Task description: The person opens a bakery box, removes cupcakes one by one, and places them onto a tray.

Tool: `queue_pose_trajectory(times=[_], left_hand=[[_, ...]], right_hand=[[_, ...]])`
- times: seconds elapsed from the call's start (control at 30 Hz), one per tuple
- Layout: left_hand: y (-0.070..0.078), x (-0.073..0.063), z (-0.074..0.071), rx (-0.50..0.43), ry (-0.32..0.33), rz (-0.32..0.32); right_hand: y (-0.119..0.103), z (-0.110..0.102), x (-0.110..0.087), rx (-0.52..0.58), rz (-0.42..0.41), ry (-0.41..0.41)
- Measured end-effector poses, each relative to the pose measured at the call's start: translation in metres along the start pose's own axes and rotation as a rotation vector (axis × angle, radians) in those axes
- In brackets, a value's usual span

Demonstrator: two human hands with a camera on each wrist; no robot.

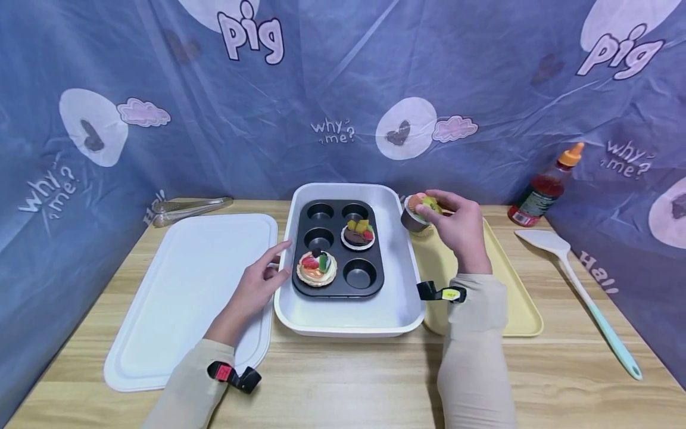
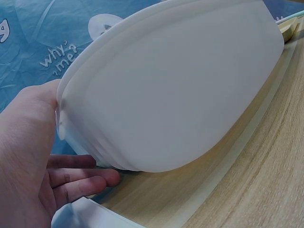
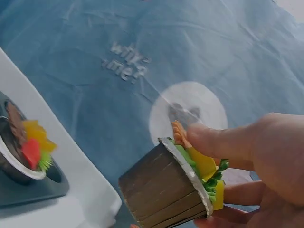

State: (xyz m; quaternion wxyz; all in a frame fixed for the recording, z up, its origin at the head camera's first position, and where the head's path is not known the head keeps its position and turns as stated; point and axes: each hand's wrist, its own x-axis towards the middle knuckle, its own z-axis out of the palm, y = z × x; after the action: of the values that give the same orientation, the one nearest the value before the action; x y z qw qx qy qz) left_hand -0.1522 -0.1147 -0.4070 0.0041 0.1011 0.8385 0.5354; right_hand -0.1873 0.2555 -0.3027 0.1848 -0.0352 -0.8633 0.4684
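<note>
My right hand (image 1: pixel 455 223) grips a cupcake (image 1: pixel 412 221) by its fruit topping. In the right wrist view the cupcake (image 3: pixel 164 183) tilts, its brown pleated cup with silvery rim turned to the left. Inside a white rectangular tub (image 1: pixel 399 268) lies a dark muffin tin (image 1: pixel 340 286). A cream tart (image 1: pixel 316 271) topped with fruit sits in its near left cup, and a chocolate fruit tart (image 1: pixel 357 237) in its middle right cup. My left hand (image 1: pixel 257 286) rests at the tub's left rim, fingers relaxed and spread; the left wrist view shows several fingertips beneath the rim.
A white tray (image 1: pixel 177 304) lies on the left, with metal tongs (image 1: pixel 187 208) behind it. To the right is a yellow tray (image 1: pixel 514 298), partly under my right forearm. A sauce bottle (image 1: pixel 543 187) and a spatula (image 1: pixel 584 286) are farther right. A printed blue cloth (image 1: pixel 343 71) encloses the table.
</note>
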Motion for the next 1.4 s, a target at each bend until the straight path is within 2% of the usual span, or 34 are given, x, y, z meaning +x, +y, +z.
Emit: queue_pose_trajectory(times=[0.27,0.53,0.7,0.93,1.4], left_hand=[[0.001,0.0,0.0,0.002,-0.003,-0.011],[0.002,0.0,0.0,0.01,-0.001,-0.017],[0.001,0.0,0.0,0.013,-0.002,-0.02],[0.0,0.0,0.0,0.021,-0.002,-0.022],[0.0,0.0,0.0,0.017,-0.002,-0.025]], right_hand=[[0.013,-0.018,-0.001,0.021,0.025,-0.083],[0.027,-0.026,-0.002,0.024,0.053,-0.14],[0.038,-0.028,-0.002,0.018,0.067,-0.189],[0.052,-0.029,0.0,-0.042,0.145,-0.278],[0.064,-0.027,0.001,-0.058,0.128,-0.372]])
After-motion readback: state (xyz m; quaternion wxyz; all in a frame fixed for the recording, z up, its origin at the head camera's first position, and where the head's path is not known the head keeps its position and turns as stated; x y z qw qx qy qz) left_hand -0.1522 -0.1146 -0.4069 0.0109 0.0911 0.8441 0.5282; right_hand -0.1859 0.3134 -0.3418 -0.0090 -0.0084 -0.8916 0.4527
